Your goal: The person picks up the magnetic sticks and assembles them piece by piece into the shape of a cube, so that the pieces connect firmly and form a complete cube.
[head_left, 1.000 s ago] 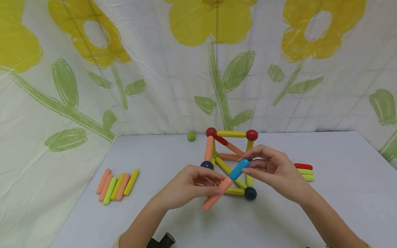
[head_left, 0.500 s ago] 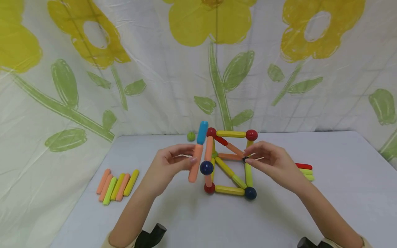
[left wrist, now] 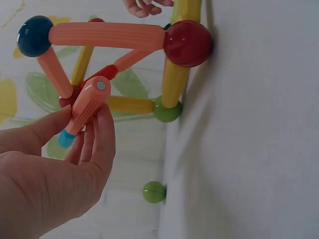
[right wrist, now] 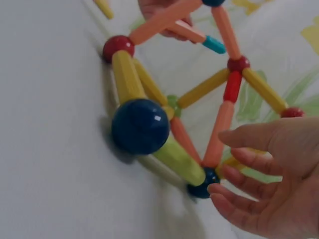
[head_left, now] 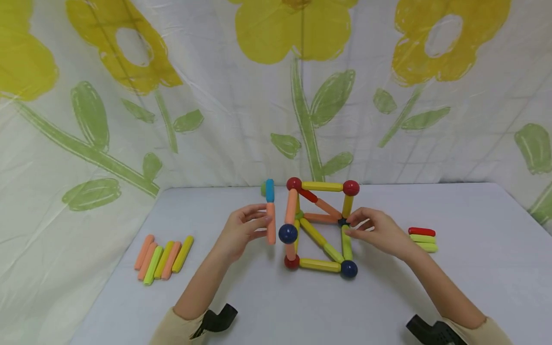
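Observation:
My left hand [head_left: 241,235] pinches a salmon magnetic stick [head_left: 270,225] between thumb and fingers, left of a magnetic stick-and-ball frame. A short blue stick [head_left: 270,190] is joined end to end with it, pointing away. The frame has yellow sticks [head_left: 320,265], salmon ones, and red, blue and green balls; a blue ball [head_left: 288,233] tops its raised front left corner. My right hand [head_left: 379,235], fingers loosely bent and holding nothing, is by the frame's right side. Its fingertips are near the back right blue ball [right wrist: 204,184]; contact cannot be told.
A row of salmon, yellow and lime sticks [head_left: 164,258] lies on the left of the white table [head_left: 241,306]. Red and lime sticks [head_left: 422,238] lie at the right. Behind the blue stick sits a green ball [left wrist: 154,192]. A flowered cloth [head_left: 241,129] hangs at the back.
A second ago both hands held the joined sticks before the frame. My right hand has released the blue one and drawn slightly right; my left has carried the pair left and stood it more upright.

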{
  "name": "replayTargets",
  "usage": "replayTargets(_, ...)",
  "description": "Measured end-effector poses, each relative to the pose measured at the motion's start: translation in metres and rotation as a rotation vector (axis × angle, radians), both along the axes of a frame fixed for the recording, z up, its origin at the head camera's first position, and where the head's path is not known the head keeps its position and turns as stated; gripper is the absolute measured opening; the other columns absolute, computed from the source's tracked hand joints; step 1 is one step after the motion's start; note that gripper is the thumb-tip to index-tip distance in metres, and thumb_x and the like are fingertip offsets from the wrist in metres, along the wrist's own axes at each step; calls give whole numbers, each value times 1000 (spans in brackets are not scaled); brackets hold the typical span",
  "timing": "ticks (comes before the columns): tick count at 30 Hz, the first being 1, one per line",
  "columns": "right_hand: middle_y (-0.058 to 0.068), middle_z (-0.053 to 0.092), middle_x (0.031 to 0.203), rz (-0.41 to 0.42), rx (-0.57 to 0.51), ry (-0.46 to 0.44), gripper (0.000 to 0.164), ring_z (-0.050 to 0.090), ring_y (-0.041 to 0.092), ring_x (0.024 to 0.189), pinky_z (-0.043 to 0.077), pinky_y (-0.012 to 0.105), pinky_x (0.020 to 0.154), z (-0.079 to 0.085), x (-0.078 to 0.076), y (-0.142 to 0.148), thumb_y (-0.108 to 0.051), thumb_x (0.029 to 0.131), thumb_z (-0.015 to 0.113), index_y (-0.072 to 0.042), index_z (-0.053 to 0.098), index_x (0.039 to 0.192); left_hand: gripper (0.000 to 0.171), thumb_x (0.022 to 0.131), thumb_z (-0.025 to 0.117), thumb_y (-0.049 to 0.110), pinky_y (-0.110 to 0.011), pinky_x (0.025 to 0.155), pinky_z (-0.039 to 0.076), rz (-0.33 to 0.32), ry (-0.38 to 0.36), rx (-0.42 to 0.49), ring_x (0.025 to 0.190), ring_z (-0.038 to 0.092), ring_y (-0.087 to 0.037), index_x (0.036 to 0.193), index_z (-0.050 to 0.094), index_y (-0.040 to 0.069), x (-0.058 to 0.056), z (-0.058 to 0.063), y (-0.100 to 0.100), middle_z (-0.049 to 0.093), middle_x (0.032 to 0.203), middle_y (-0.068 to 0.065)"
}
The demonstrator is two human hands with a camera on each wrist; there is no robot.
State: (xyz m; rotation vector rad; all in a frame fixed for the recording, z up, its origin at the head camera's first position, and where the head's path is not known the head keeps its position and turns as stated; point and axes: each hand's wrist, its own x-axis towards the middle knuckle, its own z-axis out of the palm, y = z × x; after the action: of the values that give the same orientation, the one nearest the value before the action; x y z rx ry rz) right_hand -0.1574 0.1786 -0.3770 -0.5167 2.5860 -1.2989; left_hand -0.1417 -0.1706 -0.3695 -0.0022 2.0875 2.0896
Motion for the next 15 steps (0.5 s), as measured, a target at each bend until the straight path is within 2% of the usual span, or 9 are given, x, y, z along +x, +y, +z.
replayTargets(4,23,65,125,-71,-10,-62,44,67,33,107,61,37,85,-13,-3,3,-22,98,76,2,59,131,47,104,62,5,-34,91,63,-60,-47,23,96,70,-12,147,52,-9,-2,-14,6,69,117,-10)
replayTargets(7,29,58,134,-116,-72,-98,57,67,34,108,63,37,86,-24,-5,3,-21,99,75,4,48,143,46,105,61,6,-34,91,63,-84,-69,20,96,71,-12,147,51,-9,-2,-22,9,70,120,-13)
replayTargets(11,33,53,139,-126,-139,-117,66,68,30,102,63,34,84,-36,-9,1,-18,100,74,3,39,152,46,105,61,7,-38,94,62,-103,-83,17,98,71,-14,147,51,-7,-2,-26,12,70,122,-13)
replayTargets(15,34,52,142,-117,-141,-97,65,70,26,96,61,31,81,-43,-11,1,-17,101,72,2,40,154,45,104,62,8,-41,96,61,-104,-78,31,101,71,-16,146,52,-6,-2,-29,16,69,122,-13)
